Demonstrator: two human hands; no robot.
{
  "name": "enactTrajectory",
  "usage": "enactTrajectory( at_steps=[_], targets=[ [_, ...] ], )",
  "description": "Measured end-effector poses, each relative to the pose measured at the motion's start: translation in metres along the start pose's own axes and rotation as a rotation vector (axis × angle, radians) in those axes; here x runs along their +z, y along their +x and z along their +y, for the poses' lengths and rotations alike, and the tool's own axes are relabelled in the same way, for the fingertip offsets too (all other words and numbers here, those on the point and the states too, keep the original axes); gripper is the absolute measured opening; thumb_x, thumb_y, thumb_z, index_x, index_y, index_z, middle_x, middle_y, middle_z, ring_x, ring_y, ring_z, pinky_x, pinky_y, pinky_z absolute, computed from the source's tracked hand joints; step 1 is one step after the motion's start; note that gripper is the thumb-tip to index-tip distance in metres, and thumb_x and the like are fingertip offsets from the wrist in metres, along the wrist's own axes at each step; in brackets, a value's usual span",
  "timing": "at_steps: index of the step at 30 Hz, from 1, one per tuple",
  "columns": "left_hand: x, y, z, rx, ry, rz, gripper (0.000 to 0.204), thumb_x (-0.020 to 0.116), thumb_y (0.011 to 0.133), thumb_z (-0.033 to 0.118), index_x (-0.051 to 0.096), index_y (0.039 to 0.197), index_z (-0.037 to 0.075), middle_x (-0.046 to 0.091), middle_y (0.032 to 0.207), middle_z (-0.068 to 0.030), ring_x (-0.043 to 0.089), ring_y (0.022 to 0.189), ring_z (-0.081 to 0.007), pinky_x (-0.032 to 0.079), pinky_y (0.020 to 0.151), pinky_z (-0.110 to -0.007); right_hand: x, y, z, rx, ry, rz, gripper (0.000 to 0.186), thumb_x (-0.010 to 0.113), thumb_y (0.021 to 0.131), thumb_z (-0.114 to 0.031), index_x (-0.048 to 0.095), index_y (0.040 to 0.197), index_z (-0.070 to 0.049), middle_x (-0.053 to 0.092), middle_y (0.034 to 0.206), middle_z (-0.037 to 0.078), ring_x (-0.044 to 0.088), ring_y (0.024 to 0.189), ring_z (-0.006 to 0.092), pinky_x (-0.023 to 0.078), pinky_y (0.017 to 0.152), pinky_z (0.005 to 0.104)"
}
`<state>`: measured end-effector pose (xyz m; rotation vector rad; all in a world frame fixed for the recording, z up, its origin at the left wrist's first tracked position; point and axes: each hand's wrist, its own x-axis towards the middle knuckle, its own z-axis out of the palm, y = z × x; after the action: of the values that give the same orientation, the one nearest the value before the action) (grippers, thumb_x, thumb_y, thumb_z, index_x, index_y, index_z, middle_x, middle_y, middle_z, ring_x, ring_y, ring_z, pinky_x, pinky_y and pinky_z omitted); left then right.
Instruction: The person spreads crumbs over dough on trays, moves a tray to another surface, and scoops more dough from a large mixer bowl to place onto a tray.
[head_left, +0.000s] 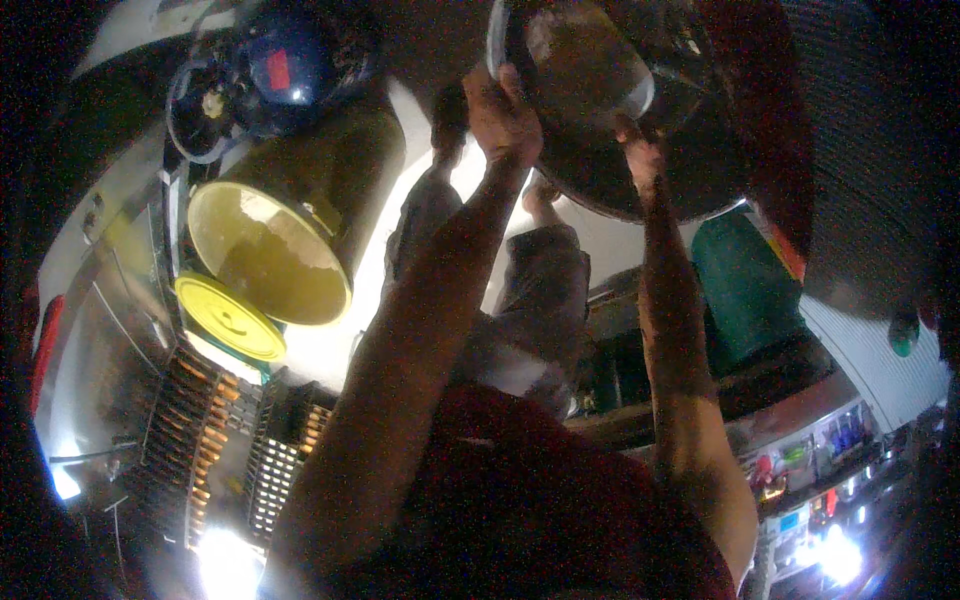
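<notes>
My left hand (503, 120) grips the near-left rim of a large round metal vessel (690, 175) at the top centre. My right hand (639, 150) reaches into it, fingers closed at the lower edge of a pale, rounded oblong item (585, 70) inside, which looks like a container; its contents are too dim to make out. My legs and bare feet show below the vessel, between my forearms.
At left stand a yellowish bucket (216, 222), a yellow lid (204, 309) and a dark blue round object (306, 65). Slatted crates (215, 440) lie lower left. A green container (745, 280) is at right, with cluttered shelves (820, 450) below.
</notes>
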<state>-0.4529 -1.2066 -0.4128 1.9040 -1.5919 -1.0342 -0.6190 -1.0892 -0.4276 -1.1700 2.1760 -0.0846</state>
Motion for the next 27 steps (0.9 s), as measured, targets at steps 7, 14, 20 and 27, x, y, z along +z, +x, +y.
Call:
enactTrajectory(
  at_steps=[7, 14, 20, 27],
  targets=[
    [-0.005, 0.002, 0.009, -0.103, -0.042, -0.033, 0.040, 0.047, 0.105, 0.039, 0.050, 0.117, 0.002, 0.054, 0.110, -0.0249, 0.057, 0.101, -0.0473, 0.046, 0.085, -0.056, 0.000, -0.002, -0.021, 0.022, 0.004, 0.002, 0.060, 0.068, 0.085, -0.060, 0.070, 0.097, -0.002, 0.070, 0.101, 0.021, 0.067, 0.090, 0.0348, 0.052, 0.080, 0.0513],
    [-0.005, 0.006, 0.007, -0.085, 0.005, -0.030, 0.040, 0.048, 0.104, 0.038, 0.050, 0.117, 0.000, 0.053, 0.108, -0.0248, 0.057, 0.100, -0.0482, 0.046, 0.083, -0.055, 0.007, 0.047, -0.074, -0.008, 0.014, 0.023, 0.059, 0.068, 0.085, -0.059, 0.070, 0.096, -0.002, 0.071, 0.099, 0.020, 0.067, 0.088, 0.0338, 0.052, 0.079, 0.0503],
    [0.004, 0.003, -0.011, -0.004, -0.011, -0.008, 0.038, 0.048, 0.104, 0.035, 0.052, 0.114, -0.001, 0.052, 0.105, -0.0263, 0.054, 0.098, -0.0496, 0.045, 0.083, -0.057, 0.007, 0.110, -0.094, -0.017, 0.004, 0.022, 0.058, 0.068, 0.085, -0.058, 0.070, 0.095, -0.001, 0.071, 0.098, 0.019, 0.067, 0.087, 0.0330, 0.052, 0.078, 0.0495],
    [-0.001, 0.004, 0.001, 0.015, -0.064, 0.055, 0.037, 0.048, 0.104, 0.034, 0.052, 0.112, -0.002, 0.052, 0.102, -0.0262, 0.054, 0.096, -0.0491, 0.044, 0.081, -0.056, 0.006, 0.047, -0.040, 0.009, 0.006, 0.011, 0.057, 0.069, 0.085, -0.057, 0.070, 0.094, -0.001, 0.071, 0.096, 0.018, 0.067, 0.085, 0.0320, 0.052, 0.077, 0.0485]
  ],
)
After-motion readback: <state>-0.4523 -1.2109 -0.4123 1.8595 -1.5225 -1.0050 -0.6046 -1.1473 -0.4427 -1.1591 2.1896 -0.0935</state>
